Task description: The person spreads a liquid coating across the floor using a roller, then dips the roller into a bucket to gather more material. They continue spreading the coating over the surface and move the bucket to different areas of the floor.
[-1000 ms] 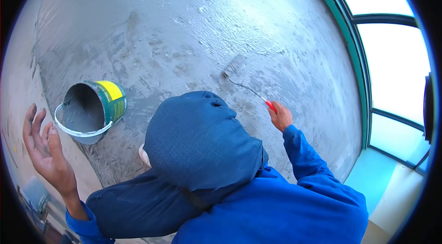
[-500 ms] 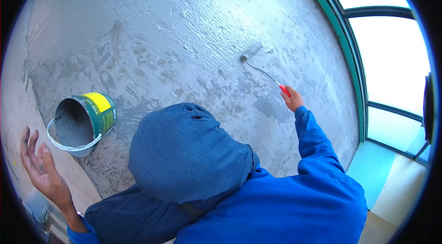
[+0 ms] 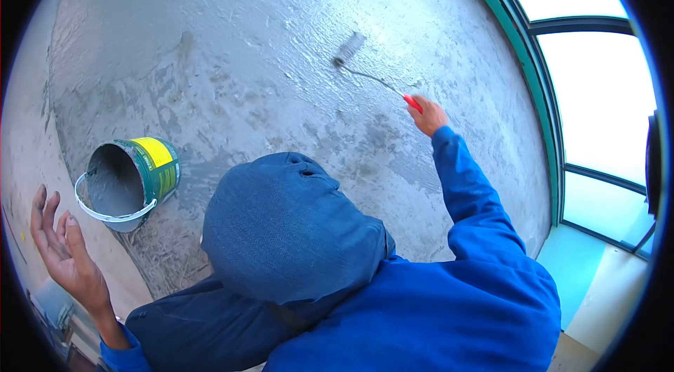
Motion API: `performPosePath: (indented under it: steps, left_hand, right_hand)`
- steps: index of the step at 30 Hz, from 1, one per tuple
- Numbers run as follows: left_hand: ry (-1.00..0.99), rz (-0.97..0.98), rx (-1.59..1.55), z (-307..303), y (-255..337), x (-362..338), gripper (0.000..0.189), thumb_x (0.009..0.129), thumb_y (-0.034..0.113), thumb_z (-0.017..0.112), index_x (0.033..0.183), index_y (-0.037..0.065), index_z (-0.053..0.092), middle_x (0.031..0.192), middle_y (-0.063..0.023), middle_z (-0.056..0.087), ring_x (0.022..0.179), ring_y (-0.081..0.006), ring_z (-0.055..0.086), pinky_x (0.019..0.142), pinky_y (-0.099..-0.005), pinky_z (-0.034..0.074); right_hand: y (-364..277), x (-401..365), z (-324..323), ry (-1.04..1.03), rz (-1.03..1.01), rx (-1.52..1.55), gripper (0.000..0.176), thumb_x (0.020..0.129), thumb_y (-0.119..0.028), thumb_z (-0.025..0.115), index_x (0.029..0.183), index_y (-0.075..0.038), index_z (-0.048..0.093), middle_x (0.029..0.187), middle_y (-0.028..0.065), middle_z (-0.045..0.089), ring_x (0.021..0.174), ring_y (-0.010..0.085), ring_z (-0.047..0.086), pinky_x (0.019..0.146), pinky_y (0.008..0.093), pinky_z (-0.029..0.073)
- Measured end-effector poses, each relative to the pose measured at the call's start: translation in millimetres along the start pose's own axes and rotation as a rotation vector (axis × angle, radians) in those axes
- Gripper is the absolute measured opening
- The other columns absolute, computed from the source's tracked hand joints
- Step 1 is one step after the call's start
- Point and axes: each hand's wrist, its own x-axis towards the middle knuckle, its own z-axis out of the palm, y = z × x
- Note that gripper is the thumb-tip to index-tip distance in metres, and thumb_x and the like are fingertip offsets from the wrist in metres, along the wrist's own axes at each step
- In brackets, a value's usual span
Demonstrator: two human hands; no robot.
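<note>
In the head view my right hand [image 3: 429, 118] is closed around the red handle of a paint roller [image 3: 349, 49]. The roller's grey sleeve lies against a rough grey surface [image 3: 232, 42] that looks wet and shiny around it. At the lower left my left hand [image 3: 67, 252] is raised with its fingers apart, holding nothing. Near it stands a green bucket [image 3: 165, 168] with a yellow label and a white handle, tilted in view, its inside coated in grey. My blue-clad knee [image 3: 288, 231] fills the lower middle.
A green-framed window [image 3: 523, 42] with bright panes runs along the right side. Below it is a pale blue and beige strip [image 3: 572, 266]. Several partly hidden items, one a pale container [image 3: 53, 302], lie at the lower left edge.
My right hand has moved the roller up and to the left across the grey surface. My left hand and the bucket have stayed nearly where they were.
</note>
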Motion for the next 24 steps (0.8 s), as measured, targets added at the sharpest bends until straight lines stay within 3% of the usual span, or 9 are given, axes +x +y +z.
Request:
performPosePath:
  steps: [5,11,16,24]
  left_hand:
    - [-0.016,0.014,-0.016,6.3,-0.2,7.3,0.041,0.095,0.01,0.05,0.135,0.006,0.043,0.14,-0.0129,0.045,0.128,-0.0284,0.045,0.106,-0.0462,0.034]
    - [-0.003,0.031,-0.069,10.5,0.7,12.0,0.042,0.093,0.007,0.05,0.135,0.003,0.043,0.139,-0.0134,0.046,0.126,-0.0265,0.046,0.103,-0.0412,0.037]
    - [0.002,0.058,-0.074,10.7,5.1,11.6,0.044,0.092,0.008,0.052,0.134,0.002,0.044,0.138,-0.0134,0.046,0.123,-0.0252,0.047,0.101,-0.0397,0.038]
    - [0.048,0.11,-0.012,-3.6,20.8,2.1,0.044,0.088,0.006,0.055,0.132,0.005,0.047,0.134,-0.0145,0.047,0.12,-0.0274,0.05,0.096,-0.0393,0.043]
  right_hand:
    - [73.9,-85.5,5.7,-0.051,0.185,0.0,0.034,0.086,-0.035,0.06,0.114,-0.015,0.062,0.097,0.0183,0.067,0.093,0.039,0.062,0.079,0.0472,0.048]
    - [100.3,-158.7,9.1,0.017,0.151,0.009,0.034,0.087,-0.03,0.061,0.115,-0.01,0.062,0.097,0.0188,0.067,0.091,0.0385,0.063,0.078,0.0441,0.049]
    - [28.4,-109.1,15.4,0.034,0.026,0.079,0.034,0.087,-0.027,0.061,0.116,-0.009,0.061,0.096,0.0194,0.067,0.088,0.0385,0.064,0.077,0.043,0.05]
    - [-122.7,69.4,12.7,0.082,-0.202,-0.018,0.033,0.087,-0.036,0.058,0.109,-0.012,0.062,0.092,0.019,0.067,0.084,0.0415,0.063,0.074,0.0496,0.049]
